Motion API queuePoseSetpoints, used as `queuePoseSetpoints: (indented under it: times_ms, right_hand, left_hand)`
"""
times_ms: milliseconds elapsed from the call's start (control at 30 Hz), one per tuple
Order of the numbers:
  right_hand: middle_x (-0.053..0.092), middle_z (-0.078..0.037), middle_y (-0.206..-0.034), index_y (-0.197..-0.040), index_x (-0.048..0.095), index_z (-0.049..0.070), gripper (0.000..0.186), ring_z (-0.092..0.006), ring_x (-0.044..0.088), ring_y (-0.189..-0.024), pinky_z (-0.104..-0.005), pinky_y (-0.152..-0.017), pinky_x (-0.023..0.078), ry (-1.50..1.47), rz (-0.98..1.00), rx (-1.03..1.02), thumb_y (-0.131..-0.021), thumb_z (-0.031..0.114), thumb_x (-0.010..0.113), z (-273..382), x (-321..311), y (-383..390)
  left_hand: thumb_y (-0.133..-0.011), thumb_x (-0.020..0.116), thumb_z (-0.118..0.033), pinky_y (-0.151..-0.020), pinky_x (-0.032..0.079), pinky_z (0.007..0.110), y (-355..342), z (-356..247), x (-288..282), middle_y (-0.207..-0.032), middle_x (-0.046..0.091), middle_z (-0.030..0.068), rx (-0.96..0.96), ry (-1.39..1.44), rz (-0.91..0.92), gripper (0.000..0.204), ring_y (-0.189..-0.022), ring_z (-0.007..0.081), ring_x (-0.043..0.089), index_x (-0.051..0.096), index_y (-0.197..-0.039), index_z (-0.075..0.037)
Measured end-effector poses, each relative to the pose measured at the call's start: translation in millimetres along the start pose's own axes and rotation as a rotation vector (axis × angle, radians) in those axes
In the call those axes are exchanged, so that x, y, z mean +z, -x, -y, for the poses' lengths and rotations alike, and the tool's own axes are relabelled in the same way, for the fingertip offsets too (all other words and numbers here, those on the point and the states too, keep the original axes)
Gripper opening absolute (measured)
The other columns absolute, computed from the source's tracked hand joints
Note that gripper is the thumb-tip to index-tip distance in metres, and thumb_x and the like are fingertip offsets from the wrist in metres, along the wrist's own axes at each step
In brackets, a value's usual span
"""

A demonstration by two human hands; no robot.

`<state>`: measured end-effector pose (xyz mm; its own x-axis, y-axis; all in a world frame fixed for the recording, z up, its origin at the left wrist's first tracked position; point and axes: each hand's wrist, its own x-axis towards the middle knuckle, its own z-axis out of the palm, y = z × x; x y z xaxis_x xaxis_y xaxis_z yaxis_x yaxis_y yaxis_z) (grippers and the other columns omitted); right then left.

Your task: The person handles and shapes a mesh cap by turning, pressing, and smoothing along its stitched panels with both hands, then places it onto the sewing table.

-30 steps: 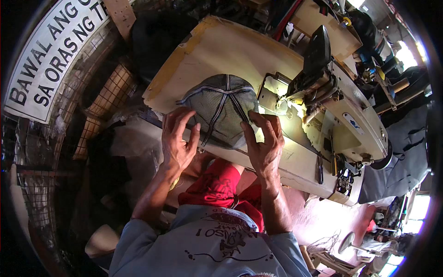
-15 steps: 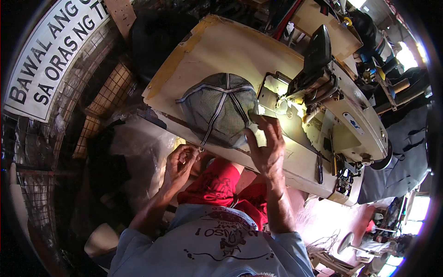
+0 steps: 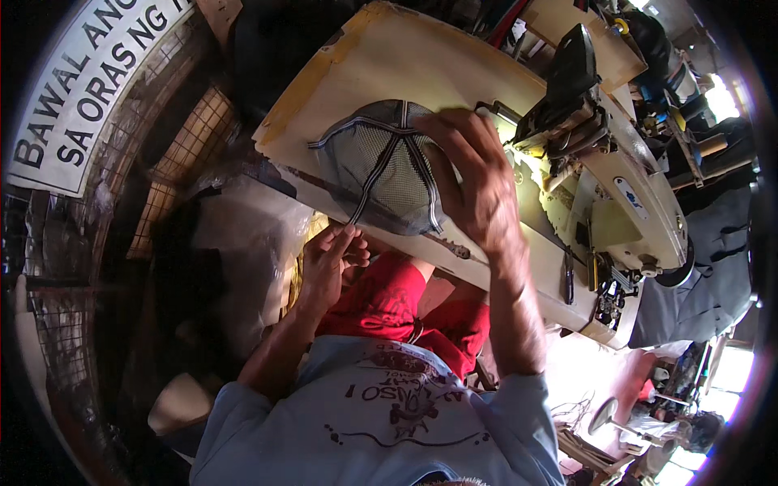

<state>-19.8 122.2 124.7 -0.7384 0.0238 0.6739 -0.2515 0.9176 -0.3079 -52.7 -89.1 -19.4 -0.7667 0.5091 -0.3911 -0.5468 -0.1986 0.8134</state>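
A grey mesh cap crown point(image 3: 373, 166), its seams covered by dark-and-white striped tape point(image 3: 378, 172), rests on the pale table of a sewing machine. My left hand point(image 3: 334, 249) is closed at the table's near edge, thumb and forefinger pinching the lower end of one tape strip. Over the crown's right side arches my right hand point(image 3: 478, 174). Its fingers are bent but apart, with the fingertips at the upper right of the mesh and the thumb beside the right seam. What lies beneath the right palm is hidden.
Right of the crown stands the sewing machine point(image 3: 628, 194), its lamp lighting the needle area. A dark slim tool point(image 3: 569, 277) lies on the table near its front edge. Wire mesh panels point(image 3: 190, 142) and a clear plastic bag point(image 3: 251, 235) are on the left.
My right hand has moved up and over the crown's right side. The crown has turned slightly, and the left hand stays at its lower tape end. The whole view has shifted a little.
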Motion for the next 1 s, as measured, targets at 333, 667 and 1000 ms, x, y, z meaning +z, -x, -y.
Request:
queuePoseSetpoints:
  times_ms: [333, 667, 1000]
  right_hand:
    - [0.057, -0.01, -0.11, -0.109, 0.062, 0.007, 0.029, -0.0282, 0.054, -0.105, -0.0387, -0.093, 0.042, -0.02, 0.278, -0.04, -0.08, 0.01, 0.062, 3, 6, -2]
    - [0.056, -0.013, -0.117, -0.115, 0.06, 0.006, 0.041, -0.0291, 0.053, -0.108, -0.0389, -0.095, 0.041, 0.009, 0.278, -0.016, -0.074, 0.003, 0.06, 6, 7, 1]
    - [0.056, -0.01, -0.12, -0.119, 0.059, 0.008, 0.043, -0.0282, 0.052, -0.109, -0.0385, -0.096, 0.04, -0.003, 0.283, 0.023, -0.077, 0.0, 0.054, 5, 10, -4]
  left_hand:
    - [-0.089, 0.062, -0.017, -0.088, 0.048, 0.041, -4, 17, -5, -0.088, 0.064, 0.0065, 0.096, 0.425, 0.109, 0.006, -0.085, 0.0192, 0.062, 0.06, -0.092, -0.011]
    - [-0.092, 0.055, -0.032, -0.106, 0.03, 0.048, -1, 17, 9, -0.113, 0.059, 0.0033, -0.016, 0.829, 0.427, 0.027, -0.11, 0.0195, 0.051, 0.056, -0.113, -0.014]
    - [-0.092, 0.055, -0.023, -0.108, 0.027, 0.044, -13, 34, -12, -0.121, 0.059, 0.0073, 0.074, 0.926, 0.46, 0.028, -0.117, 0.0209, 0.05, 0.059, -0.114, -0.007]
